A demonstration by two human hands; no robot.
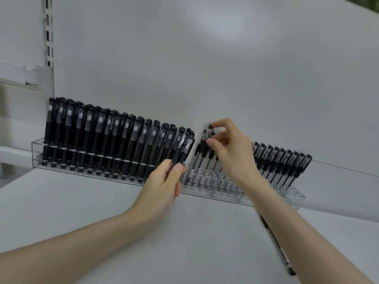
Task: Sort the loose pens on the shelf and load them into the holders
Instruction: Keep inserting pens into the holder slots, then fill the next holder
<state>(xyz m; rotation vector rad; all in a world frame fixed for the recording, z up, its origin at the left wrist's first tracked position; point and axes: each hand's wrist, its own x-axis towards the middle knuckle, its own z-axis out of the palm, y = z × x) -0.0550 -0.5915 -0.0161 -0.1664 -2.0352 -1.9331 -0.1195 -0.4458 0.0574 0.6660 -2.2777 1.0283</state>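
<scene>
Grey back panel (225, 68) — slotted upright (49, 31)

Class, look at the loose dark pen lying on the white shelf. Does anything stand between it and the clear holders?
Yes. The right forearm crosses over the loose dark pen's far end, between it and the right-hand clear plastic holder. Also, the left hand grips black pens and the right hand pinches a black-capped pen.

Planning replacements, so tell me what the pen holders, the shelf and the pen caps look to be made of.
Left holder and right holder: clear glossy plastic, probably acrylic. The pens show through the walls, and the edges catch light.
Shelf: smooth, matte pale grey, likely painted metal, though laminate is possible.
Pen caps: translucent smoky plastic. The insides show through faintly.
</scene>
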